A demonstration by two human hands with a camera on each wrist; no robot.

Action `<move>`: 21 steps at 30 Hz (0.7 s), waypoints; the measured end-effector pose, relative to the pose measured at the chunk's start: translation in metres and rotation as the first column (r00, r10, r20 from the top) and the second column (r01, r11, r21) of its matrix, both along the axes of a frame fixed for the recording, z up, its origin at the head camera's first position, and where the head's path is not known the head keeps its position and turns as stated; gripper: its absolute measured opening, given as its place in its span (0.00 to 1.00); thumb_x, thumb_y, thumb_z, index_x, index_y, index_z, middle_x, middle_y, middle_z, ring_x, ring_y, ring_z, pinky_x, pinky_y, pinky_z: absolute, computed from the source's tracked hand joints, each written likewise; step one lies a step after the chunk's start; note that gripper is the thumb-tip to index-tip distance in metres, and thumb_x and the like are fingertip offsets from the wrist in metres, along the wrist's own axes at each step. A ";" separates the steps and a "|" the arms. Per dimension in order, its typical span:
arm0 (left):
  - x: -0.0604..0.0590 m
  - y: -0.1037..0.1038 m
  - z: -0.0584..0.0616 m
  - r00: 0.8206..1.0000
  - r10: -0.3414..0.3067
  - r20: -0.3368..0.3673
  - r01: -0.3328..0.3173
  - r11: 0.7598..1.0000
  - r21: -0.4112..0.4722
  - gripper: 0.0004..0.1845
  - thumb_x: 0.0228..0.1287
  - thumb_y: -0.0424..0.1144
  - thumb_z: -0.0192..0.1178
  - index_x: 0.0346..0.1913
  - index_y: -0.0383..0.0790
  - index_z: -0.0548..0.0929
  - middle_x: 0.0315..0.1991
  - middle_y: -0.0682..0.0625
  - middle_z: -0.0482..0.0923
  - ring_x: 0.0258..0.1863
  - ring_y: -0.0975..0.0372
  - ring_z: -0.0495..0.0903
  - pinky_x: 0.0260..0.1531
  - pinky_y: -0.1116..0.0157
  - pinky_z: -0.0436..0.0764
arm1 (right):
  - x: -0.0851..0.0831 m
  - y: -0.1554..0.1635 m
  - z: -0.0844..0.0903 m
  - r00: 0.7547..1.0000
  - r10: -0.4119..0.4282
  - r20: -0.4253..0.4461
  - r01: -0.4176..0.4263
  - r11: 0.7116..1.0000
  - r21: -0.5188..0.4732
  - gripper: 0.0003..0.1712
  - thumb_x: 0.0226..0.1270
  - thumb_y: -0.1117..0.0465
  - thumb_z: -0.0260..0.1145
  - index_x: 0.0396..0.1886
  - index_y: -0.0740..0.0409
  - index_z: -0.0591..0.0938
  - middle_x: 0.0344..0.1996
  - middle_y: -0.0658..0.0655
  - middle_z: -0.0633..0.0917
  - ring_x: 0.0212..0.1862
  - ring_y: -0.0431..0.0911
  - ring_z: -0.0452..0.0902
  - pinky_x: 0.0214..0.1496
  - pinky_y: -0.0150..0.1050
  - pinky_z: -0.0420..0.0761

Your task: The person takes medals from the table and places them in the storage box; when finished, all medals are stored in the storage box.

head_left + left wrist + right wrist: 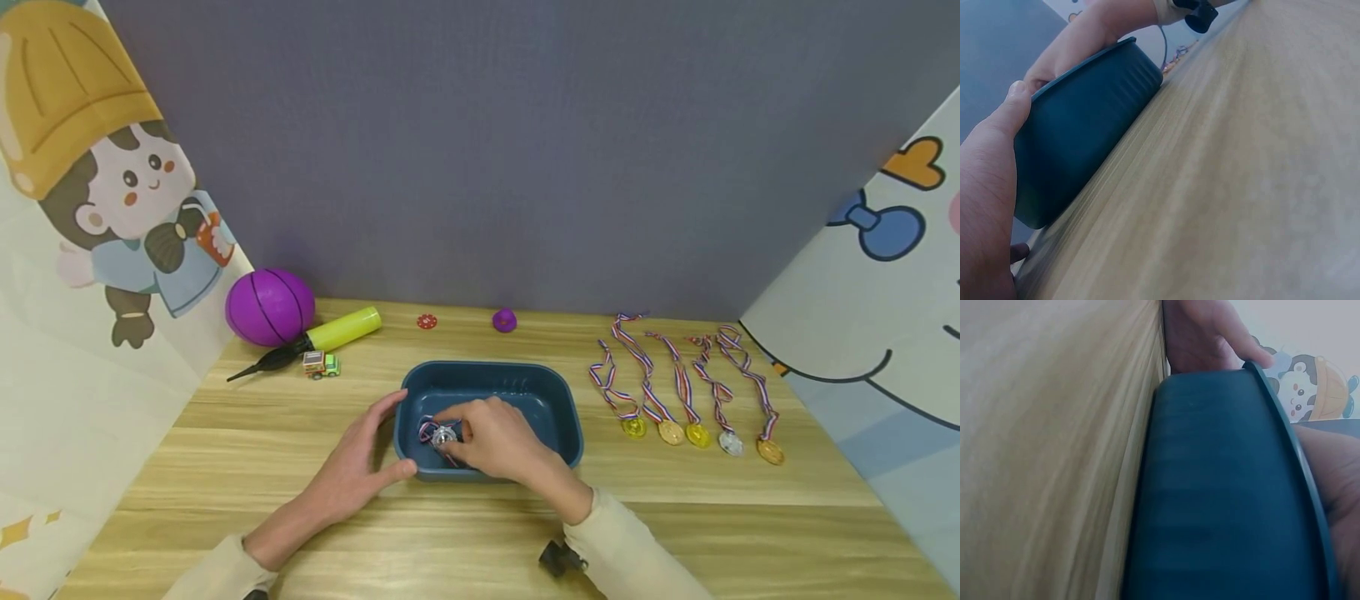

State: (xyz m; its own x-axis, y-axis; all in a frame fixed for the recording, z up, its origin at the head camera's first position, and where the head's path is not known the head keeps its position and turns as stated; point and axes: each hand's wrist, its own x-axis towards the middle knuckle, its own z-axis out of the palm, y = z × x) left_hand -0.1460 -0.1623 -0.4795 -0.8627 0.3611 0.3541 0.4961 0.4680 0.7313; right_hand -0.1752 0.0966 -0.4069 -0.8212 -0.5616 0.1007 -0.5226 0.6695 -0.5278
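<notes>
A dark blue plastic basin point(495, 373) stands on the wooden table. Inside its left end lies a silver medal point(444, 438) with a red, white and blue striped ribbon point(427, 430). My right hand point(498, 437) reaches over the near rim and pinches the medal between thumb and curled fingers; in the right wrist view the basin wall point(1222, 487) hides most of this hand. Around the basin's left end, my left hand point(352, 467) is spread with straight fingers. Its thumb point(1017, 94) lies at the rim in the left wrist view.
To the right lie several ribboned medals in a row, among them a silver one point(731, 443) and a bronze one point(770, 452). At the back left are a purple ball point(270, 307), a yellow hand pump point(345, 330) and a toy truck point(321, 364). Behind the basin sit a red chip point(427, 322) and a purple ring point(505, 320).
</notes>
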 end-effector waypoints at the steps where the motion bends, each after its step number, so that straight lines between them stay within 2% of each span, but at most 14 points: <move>1: 0.000 0.000 0.000 1.000 -0.001 -0.002 0.001 1.000 0.000 0.51 0.75 0.71 0.65 0.89 0.50 0.58 0.84 0.36 0.66 0.78 0.36 0.72 0.73 0.27 0.69 | 0.000 0.001 0.000 1.000 -0.002 -0.006 0.002 1.000 -0.001 0.21 0.69 0.59 0.84 0.61 0.52 0.93 0.11 0.39 0.71 0.14 0.33 0.63 0.16 0.28 0.57; 6: 0.000 0.000 0.000 1.000 0.001 -0.001 -0.001 1.000 -0.002 0.52 0.75 0.71 0.64 0.89 0.47 0.59 0.84 0.36 0.66 0.78 0.36 0.72 0.73 0.26 0.69 | 0.000 0.003 0.001 1.000 -0.005 -0.022 0.005 1.000 -0.006 0.21 0.69 0.58 0.84 0.60 0.52 0.94 0.11 0.39 0.70 0.15 0.33 0.64 0.17 0.28 0.57; 10: 0.000 0.001 0.000 1.000 0.002 -0.002 -0.002 1.000 0.001 0.51 0.75 0.71 0.64 0.89 0.50 0.58 0.84 0.36 0.66 0.77 0.35 0.72 0.73 0.27 0.69 | 0.001 0.005 0.003 0.999 -0.009 -0.050 0.008 1.000 -0.022 0.20 0.69 0.59 0.84 0.60 0.53 0.94 0.11 0.40 0.70 0.15 0.33 0.64 0.17 0.29 0.58; 16: -0.001 0.001 0.000 1.000 0.004 -0.020 -0.004 1.000 0.008 0.52 0.74 0.73 0.63 0.89 0.50 0.59 0.82 0.34 0.68 0.76 0.35 0.73 0.73 0.26 0.70 | 0.006 0.014 0.009 0.993 -0.035 -0.111 0.025 0.995 -0.098 0.20 0.70 0.60 0.83 0.60 0.56 0.93 0.11 0.38 0.69 0.15 0.32 0.62 0.20 0.29 0.60; 21: 0.001 0.001 0.000 1.000 0.016 -0.012 -0.016 1.000 0.001 0.52 0.74 0.73 0.65 0.89 0.51 0.59 0.82 0.35 0.69 0.76 0.35 0.73 0.73 0.26 0.69 | 0.013 0.025 0.014 0.986 -0.091 -0.143 0.070 0.987 -0.146 0.18 0.70 0.58 0.83 0.57 0.56 0.94 0.11 0.36 0.66 0.15 0.31 0.61 0.21 0.30 0.60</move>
State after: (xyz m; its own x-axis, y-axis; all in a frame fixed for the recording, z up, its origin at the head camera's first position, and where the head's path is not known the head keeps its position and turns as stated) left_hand -0.1453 -0.1617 -0.4793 -0.8638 0.3470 0.3652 0.4977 0.4750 0.7257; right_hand -0.1622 0.1216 -0.3929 -0.8329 -0.4663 0.2981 -0.5500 0.6374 -0.5397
